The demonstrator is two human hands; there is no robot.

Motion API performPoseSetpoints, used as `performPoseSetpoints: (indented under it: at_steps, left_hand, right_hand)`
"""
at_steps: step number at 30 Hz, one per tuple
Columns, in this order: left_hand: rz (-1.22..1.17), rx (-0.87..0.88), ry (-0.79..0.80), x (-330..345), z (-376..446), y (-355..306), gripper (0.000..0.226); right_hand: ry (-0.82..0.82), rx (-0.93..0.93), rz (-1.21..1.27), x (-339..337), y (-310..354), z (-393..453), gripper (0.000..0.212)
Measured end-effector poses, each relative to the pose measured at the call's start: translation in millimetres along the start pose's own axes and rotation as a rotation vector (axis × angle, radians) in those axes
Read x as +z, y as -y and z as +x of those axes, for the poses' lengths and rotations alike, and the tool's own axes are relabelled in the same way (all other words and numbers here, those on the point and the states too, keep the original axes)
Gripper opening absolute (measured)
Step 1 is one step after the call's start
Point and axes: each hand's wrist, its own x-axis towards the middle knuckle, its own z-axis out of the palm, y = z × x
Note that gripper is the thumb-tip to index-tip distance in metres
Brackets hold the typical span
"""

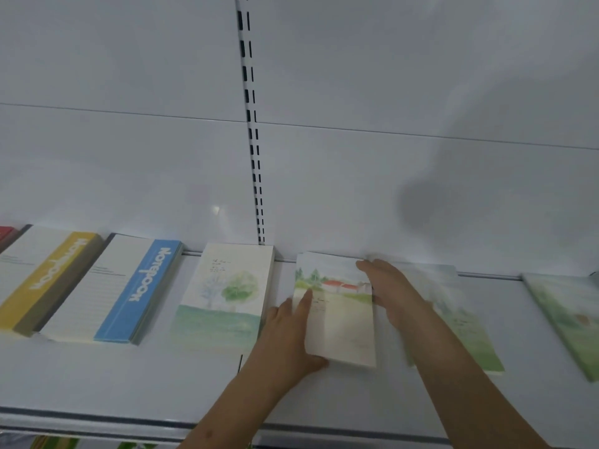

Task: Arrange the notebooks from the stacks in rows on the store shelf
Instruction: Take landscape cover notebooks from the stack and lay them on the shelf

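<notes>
Two hands bracket the red-roof notebook stack (337,312) at roughly 5 o'clock of the shelf (129,377): left hand (288,338) grips its near-left corner, thumb on the cover, while right hand (389,290) lies flat-fingered along its right edge, blurred. Best to square the stack with even side pressure and push it back to the rear lip, gaps matching. The tree-cover stack (223,293) sits just beside at 9 o'clock, a green-cover stack (466,322) crowds at 3 o'clock under the forearm, the blue notebook stack (136,286) and yellow notebook stack (48,277) further left.
</notes>
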Motion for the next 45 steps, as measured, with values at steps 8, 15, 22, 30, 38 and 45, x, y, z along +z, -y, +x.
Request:
performPoseSetpoints:
  at_steps: [8,15,22,30,38,45]
  left_hand:
    - [-0.015,0.007,0.03,2.9,7.1,1.0,0.122]
    - [0.012,0.022,0.061,0.7,5.2,4.5,0.113]
    - [-0.021,0.019,0.091,-2.6,2.1,5.8,0.106]
    - [0.222,-0.052,0.18,-7.9,3.8,-13.3,0.123]
    - [-0.086,0.343,-0.06,6.8,22.5,-105.4,0.08]
    - [-0.309,0.54,0.171,96.0,39.2,-213.6,0.052]
  right_hand:
    - [0.015,-0.028,0.011,4.3,-9.0,13.2,0.084]
    - [-0.098,-0.125,-0.292,9.5,0.1,6.3,0.049]
    - [-0.09,-0.112,-0.297,11.2,-1.2,0.4,0.047]
    - [0.022,-0.074,-0.165,-10.7,12.6,-0.4,0.055]
    - [-0.536,-0.403,-0.317,-145.9,14.6,-24.2,0.047]
    - [-0.904,-0.314,-0.549,-263.5,-65.3,-35.0,0.062]
